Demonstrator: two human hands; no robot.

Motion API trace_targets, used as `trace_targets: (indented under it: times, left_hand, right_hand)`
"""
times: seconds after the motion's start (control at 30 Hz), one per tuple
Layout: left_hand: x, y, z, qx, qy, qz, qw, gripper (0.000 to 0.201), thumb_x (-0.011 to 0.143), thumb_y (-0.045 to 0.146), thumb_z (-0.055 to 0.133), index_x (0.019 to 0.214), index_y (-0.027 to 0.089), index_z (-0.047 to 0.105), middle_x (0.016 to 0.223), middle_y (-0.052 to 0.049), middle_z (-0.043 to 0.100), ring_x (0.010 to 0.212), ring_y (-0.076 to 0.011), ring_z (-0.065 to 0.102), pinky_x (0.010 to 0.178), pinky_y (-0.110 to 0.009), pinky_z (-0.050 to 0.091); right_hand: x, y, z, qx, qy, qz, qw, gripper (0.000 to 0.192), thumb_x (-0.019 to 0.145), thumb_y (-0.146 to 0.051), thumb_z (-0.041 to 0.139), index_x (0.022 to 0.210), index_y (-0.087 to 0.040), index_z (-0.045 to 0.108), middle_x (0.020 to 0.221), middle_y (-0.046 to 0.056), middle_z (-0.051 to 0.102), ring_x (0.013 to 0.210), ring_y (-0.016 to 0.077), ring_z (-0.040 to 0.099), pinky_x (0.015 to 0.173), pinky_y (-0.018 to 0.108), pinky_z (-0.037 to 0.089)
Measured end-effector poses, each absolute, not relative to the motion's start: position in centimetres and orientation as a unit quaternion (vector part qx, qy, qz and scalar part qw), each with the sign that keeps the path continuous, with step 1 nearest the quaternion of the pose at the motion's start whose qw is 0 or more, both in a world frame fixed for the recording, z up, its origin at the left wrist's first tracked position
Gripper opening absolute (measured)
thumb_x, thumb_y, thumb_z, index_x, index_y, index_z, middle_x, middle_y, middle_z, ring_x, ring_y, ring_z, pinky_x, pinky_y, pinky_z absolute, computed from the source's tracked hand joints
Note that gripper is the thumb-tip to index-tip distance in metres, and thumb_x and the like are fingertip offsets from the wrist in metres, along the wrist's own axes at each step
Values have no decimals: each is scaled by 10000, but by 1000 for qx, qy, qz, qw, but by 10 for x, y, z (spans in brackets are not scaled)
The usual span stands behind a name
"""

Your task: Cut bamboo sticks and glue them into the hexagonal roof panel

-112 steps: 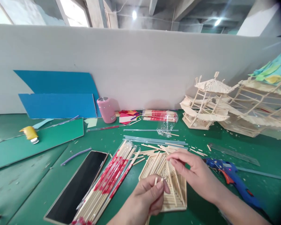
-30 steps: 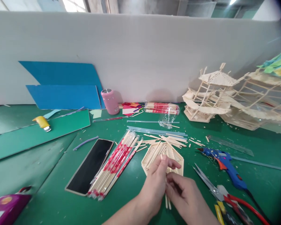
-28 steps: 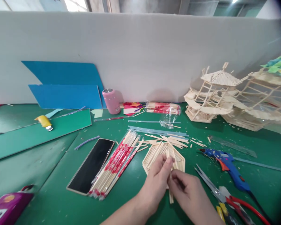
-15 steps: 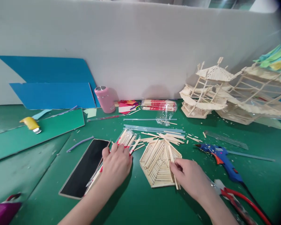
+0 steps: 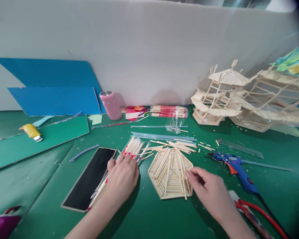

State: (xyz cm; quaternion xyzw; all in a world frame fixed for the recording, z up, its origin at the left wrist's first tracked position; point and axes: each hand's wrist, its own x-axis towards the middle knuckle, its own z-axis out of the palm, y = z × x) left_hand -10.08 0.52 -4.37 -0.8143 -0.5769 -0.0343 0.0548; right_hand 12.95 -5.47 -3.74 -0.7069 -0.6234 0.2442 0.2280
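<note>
My left hand lies over a clear packet of wooden sticks with red markings, its fingers curled round the wrapping. A hexagonal panel of wooden sticks lies flat in front of me, with loose sticks across its top. At the panel's right edge is my right hand, thumb and forefinger drawn together beside two slanting sticks. Whatever these fingertips hold, if anything, is hidden. More loose sticks are scattered behind the panel.
A blue glue gun and red-handled pliers lie at right. Left are a black phone-like slab and a yellow cutter. Behind stand a pink flask and stick-built pagoda models. Translucent glue sticks lie mid-table.
My right hand has shifted slightly right, off the top of the panel to its edge. One stick now lies separately down the panel's middle. My left hand stays on the packet.
</note>
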Motion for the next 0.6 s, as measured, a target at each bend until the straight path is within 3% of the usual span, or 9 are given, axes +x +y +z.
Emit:
trace_targets:
  times: [0.1, 0.23, 0.33, 0.5, 0.6]
  left_hand:
    - [-95, -9, -24, -812, -568, -111, -74, 269, 840, 268, 348, 682, 170, 542, 772, -82, 572, 768, -233, 494, 671, -360, 337]
    - [-76, -27, -8, -709, -508, -180, -454, 271, 851, 348, 348, 682, 182, 479, 640, -11, 544, 544, -131, 502, 514, -247, 369]
    - [-59, -36, -15, -562, -451, -179, -670, 278, 840, 406, 362, 703, 180, 448, 581, 19, 534, 402, -90, 477, 373, -193, 300]
    - [-36, -51, -41, -442, -412, -215, -767, 320, 792, 480, 432, 719, 169, 437, 495, 48, 498, 311, -55, 413, 330, -170, 222]
    - [-30, -61, -53, -434, -433, -229, -757, 432, 735, 579, 446, 698, 151, 478, 386, 90, 361, 305, -36, 264, 334, -176, 155]
  right_hand:
    - [125, -59, -34, -666, -607, 313, 298, 271, 826, -420, 436, 735, -198, 562, 628, 10, 563, 558, 144, 480, 506, 232, 353]
    - [114, -62, -28, -600, -541, 449, 381, 276, 820, -422, 458, 931, -193, 564, 767, 22, 572, 648, 144, 501, 535, 216, 396]
    - [105, -60, -24, -567, -484, 515, 423, 306, 820, -433, 459, 973, -186, 555, 698, -11, 517, 618, 123, 470, 545, 208, 390]
    - [104, -53, -31, -570, -477, 492, 454, 313, 807, -429, 486, 656, -160, 541, 550, -55, 355, 523, 90, 352, 483, 199, 309]
    - [109, -51, -39, -590, -436, 460, 500, 318, 790, -433, 512, 639, -155, 544, 552, -49, 359, 512, 90, 338, 460, 206, 290]
